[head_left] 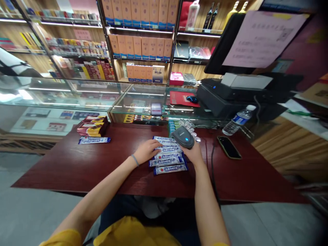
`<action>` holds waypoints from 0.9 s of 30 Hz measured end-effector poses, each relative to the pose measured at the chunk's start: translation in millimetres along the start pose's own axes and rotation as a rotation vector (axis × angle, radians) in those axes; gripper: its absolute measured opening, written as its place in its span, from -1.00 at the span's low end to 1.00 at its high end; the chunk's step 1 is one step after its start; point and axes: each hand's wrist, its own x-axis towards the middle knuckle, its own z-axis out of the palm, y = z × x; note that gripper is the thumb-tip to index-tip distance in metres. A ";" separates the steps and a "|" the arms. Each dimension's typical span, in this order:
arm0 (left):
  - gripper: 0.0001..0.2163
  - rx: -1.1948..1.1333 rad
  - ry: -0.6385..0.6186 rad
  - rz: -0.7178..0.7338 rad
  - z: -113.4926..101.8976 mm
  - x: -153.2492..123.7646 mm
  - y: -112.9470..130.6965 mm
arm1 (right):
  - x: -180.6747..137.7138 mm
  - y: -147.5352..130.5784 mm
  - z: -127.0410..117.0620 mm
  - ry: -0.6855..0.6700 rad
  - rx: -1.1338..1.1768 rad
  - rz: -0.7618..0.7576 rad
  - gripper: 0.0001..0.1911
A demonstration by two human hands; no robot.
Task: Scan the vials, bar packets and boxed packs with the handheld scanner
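My right hand (194,153) is wrapped round a dark barcode scanner (183,137), which shows a blue light and hangs over the right ends of several blue-and-white stick packs (167,156). The packs lie side by side in an overlapping row on the dark red tabletop. From the left, my left hand (148,150) reaches the row, its fingers and thumb closed about the end of an upper pack. One similar stick pack (94,140) lies apart at the left, in front of a stack of red-and-yellow packets (93,126).
Behind the table runs a glass display counter (143,94). Green-topped packets (173,125) and small clear-wrapped items (188,127) sit beyond the scanner. To the right are a phone (229,147), a water bottle (238,120), the scanner cable (212,171) and a monitor (225,44).
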 end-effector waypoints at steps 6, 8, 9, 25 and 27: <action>-0.60 0.100 -0.178 -0.063 25.2 24.8 16.0 | -1.4 -6.7 0.3 -0.005 -0.019 0.014 -0.43; -0.63 0.102 -0.208 -0.078 28.6 27.3 15.6 | -1.7 -8.1 0.9 -0.015 -0.023 0.014 -0.45; -0.65 0.096 -0.214 -0.081 29.2 28.1 15.1 | -1.8 -8.5 1.1 -0.017 -0.026 0.013 -0.46; -0.61 -0.800 -0.007 -0.594 -8.2 8.7 -30.6 | -1.5 4.5 3.7 0.055 -0.019 0.004 -0.35; -0.57 -1.033 0.064 -0.637 -8.5 6.7 -29.7 | -1.6 2.5 4.1 0.055 -0.032 0.019 -0.32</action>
